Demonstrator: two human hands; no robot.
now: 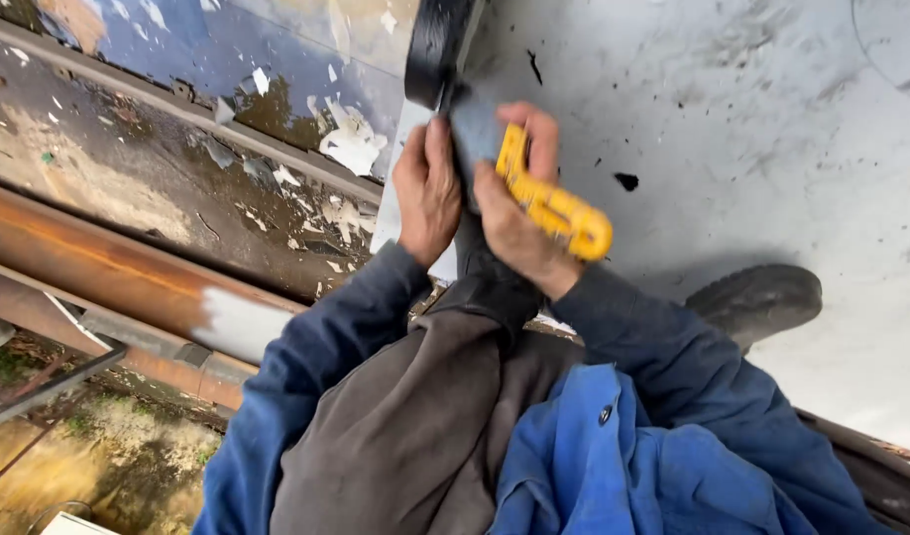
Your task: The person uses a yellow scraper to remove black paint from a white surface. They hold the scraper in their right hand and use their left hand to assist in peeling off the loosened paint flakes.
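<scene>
The right hand is closed around the yellow handle of a hand tool, with the thumb and fingers wrapped over its upper end; the handle's free end projects down and to the right of the fist. The left hand is closed on the dark grey part of the same assembly, just beside the right hand, the two hands touching or nearly touching. Above both hands a black rounded piece rises toward the upper edge of the view; motion blur hides how it joins the grey part. Both hands work against a grey, scuffed metal surface that carries black chips of paint. Blue sleeves cover both forearms, and a knee in dark grey trousers lies directly below the hands. A black shoe rests on the grey surface to the right. To the left, a rusty pipe runs diagonally beside a panel of flaking paint.
</scene>
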